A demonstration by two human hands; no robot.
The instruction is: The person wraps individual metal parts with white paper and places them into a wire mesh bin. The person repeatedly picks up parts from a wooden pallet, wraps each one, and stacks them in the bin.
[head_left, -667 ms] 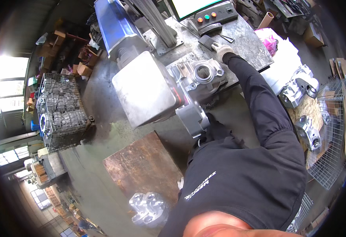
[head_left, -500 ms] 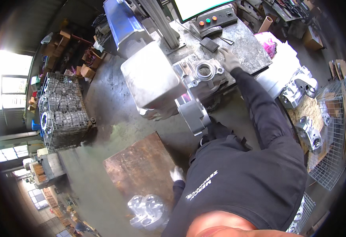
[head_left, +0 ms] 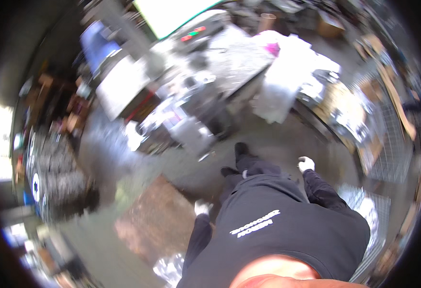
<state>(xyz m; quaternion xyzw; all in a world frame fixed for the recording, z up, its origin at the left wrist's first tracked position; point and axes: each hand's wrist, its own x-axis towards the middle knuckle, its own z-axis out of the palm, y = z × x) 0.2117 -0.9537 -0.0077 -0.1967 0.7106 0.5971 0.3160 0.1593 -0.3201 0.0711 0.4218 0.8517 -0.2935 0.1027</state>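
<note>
Workshop floor [head_left: 277, 144] is grey concrete, all pretty blurry. Left hand [head_left: 201, 208], white-gloved, hangs by the rusty brown plate [head_left: 155, 221], holding nothing. Right hand [head_left: 306, 164] hangs free too, fingers probably loose, well apart from the cluttered metal workbench [head_left: 229, 67].

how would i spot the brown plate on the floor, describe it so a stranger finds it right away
Start at the person's dark sweatshirt at the bottom of the view and follow the left hand, in a white glove. Just left of that hand a flat rusty-brown plate lies on the grey floor. It is the only broad brown slab there; a shiny metal casting below it is silver.
</note>
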